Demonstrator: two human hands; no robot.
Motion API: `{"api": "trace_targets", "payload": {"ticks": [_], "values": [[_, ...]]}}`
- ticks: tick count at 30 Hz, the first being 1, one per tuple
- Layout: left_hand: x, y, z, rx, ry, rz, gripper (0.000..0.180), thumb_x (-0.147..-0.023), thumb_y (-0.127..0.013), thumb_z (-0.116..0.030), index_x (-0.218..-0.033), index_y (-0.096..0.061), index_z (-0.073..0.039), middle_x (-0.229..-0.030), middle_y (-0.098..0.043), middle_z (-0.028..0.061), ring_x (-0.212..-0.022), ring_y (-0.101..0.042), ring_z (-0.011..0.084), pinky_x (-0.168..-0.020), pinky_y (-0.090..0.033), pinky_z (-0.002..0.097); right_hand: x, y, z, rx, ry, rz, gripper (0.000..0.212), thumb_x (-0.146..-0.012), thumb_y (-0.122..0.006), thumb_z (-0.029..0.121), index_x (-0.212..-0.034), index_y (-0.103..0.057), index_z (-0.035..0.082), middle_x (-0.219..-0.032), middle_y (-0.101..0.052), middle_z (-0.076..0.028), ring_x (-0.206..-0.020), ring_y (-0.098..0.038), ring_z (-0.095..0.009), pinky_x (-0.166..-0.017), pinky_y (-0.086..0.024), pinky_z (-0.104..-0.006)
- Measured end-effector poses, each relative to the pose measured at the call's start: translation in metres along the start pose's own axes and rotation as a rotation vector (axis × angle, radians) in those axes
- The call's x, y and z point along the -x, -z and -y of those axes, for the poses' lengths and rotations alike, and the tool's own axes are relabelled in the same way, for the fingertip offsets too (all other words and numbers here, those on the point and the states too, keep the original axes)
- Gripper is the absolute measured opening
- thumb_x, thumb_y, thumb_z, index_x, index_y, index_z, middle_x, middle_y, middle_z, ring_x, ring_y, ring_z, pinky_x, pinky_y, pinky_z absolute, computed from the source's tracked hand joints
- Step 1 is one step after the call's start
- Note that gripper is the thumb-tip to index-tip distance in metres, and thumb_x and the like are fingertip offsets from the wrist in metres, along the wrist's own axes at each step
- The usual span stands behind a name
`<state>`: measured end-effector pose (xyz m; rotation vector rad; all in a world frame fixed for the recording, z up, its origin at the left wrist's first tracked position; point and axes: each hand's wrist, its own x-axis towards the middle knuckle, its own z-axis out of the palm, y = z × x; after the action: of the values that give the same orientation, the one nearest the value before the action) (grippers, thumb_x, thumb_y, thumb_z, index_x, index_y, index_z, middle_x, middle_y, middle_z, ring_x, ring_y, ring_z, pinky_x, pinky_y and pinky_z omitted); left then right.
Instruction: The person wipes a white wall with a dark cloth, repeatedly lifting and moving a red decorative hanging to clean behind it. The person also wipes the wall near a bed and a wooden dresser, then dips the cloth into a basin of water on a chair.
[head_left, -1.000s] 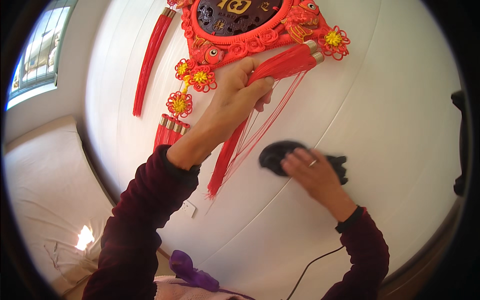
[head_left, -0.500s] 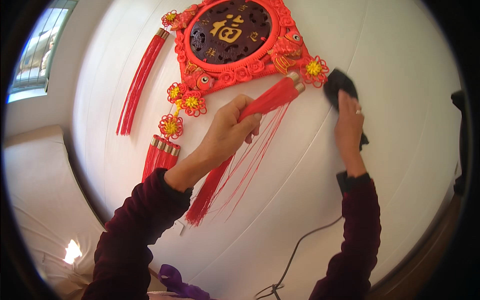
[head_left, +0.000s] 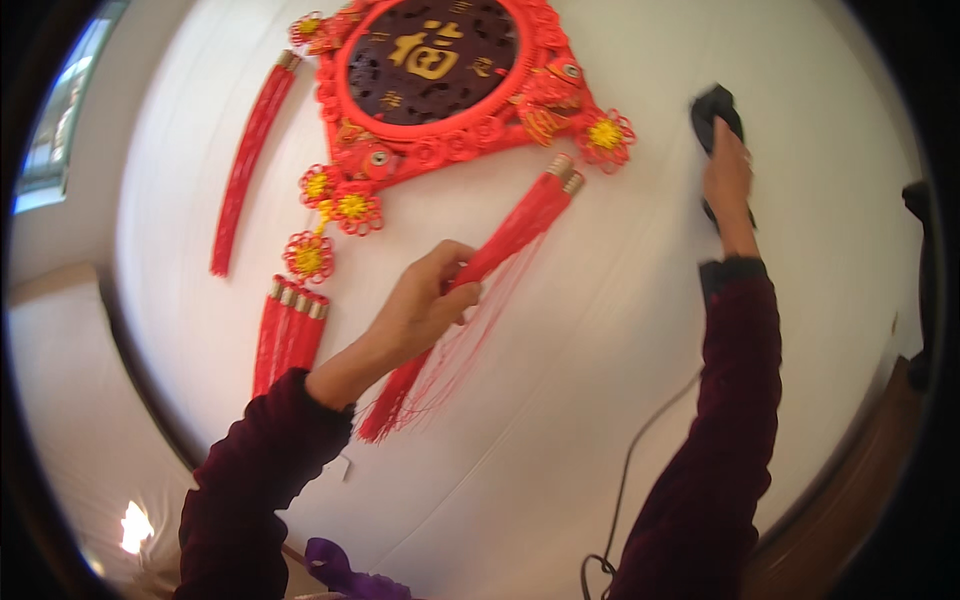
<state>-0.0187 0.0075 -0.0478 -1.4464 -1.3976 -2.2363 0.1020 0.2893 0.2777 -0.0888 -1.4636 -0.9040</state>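
- Your left hand, fingers and thumb clamped around red tassels, whose gold caps point up and right, loose ends hanging below your grip
- Your right hand, laid over a black cloth-like piece at the white wall; whether its fingers close on the piece you cannot tell
- Above your left hand, a red-framed ornament with dark centre, on the wall
- At its lower-right corner, a red-and-yellow flower knot, near the gold caps
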Motion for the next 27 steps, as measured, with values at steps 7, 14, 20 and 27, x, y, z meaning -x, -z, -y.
{"api": "trace_targets", "payload": {"ticks": [7,14,20,27], "values": [[0.000,-0.005,0.023,0.044,0.055,0.054,0.025,-0.093,-0.059,-0.004,-0.117,-0.053,0.003,-0.095,-0.064,0.0075,-0.076,-0.058,0.0107,-0.068,-0.052,0.0271,-0.058,-0.026,0.049,-0.148,0.324,0.070,0.053,-0.089,-0.048,0.000,-0.140,-0.045,0.014,-0.137,-0.056,-0.014,-0.124,-0.053,-0.035,-0.102,-0.044,-0.0481],[-0.003,-0.020,0.040,-0.041,0.129,0.062,0.022,-0.093,-0.058,-0.005,-0.114,-0.055,0.003,-0.087,-0.061,0.0048,-0.074,-0.056,0.0096,-0.069,-0.048,0.0264,-0.101,-0.043,-0.013,0.002,0.278,0.098,0.057,-0.091,-0.048,0.004,-0.145,-0.040,0.020,-0.139,-0.054,-0.012,-0.126,-0.052,-0.032,-0.100,-0.045,-0.0479],[-0.001,-0.025,0.050,0.004,0.128,-0.008,0.020,-0.093,-0.058,-0.007,-0.111,-0.057,0.001,-0.083,-0.060,0.0020,-0.072,-0.054,0.0078,-0.068,-0.046,0.0259,-0.087,-0.013,-0.179,0.211,-0.132,0.105,0.055,-0.093,-0.040,0.009,-0.146,-0.037,0.022,-0.141,-0.053,-0.013,-0.128,-0.051,-0.038,-0.102,-0.043,-0.0535],[-0.002,-0.027,0.056,0.040,0.121,-0.023,0.018,-0.094,-0.057,-0.003,-0.112,-0.057,0.001,-0.092,-0.065,0.0026,-0.077,-0.061,0.0071,-0.072,-0.052,0.0233,0.009,0.044,-0.329,0.376,-0.696,0.212,0.053,-0.095,-0.039,0.015,-0.148,-0.036,0.012,-0.140,-0.053,-0.021,-0.128,-0.050,-0.042,-0.105,-0.042,-0.0503]]}}
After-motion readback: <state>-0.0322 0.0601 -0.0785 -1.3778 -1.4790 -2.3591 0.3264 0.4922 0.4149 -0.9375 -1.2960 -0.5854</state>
